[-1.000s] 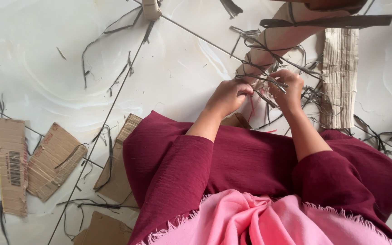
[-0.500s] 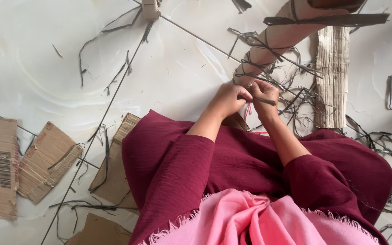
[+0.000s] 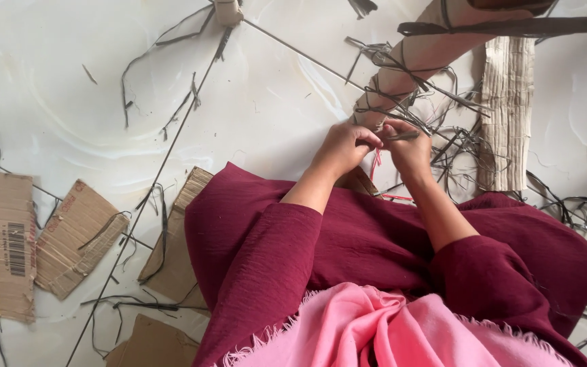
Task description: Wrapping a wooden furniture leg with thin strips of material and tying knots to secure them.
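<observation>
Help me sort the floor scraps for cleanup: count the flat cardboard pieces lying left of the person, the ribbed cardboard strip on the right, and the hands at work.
Flat cardboard pieces: 4
Ribbed cardboard strip: 1
Hands, left hand and right hand, both pinching thin dark strips: 2
Total: 7

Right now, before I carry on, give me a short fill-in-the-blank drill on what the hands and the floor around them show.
1. The left hand and right hand pinch thin dark strips in front of a ____ tube.
2. The flat cardboard pieces lie on the person's ____ side.
3. The floor is made of white ____.
4. The sleeves are dark ____.

Missing words: cardboard; left; tiles; red
</observation>
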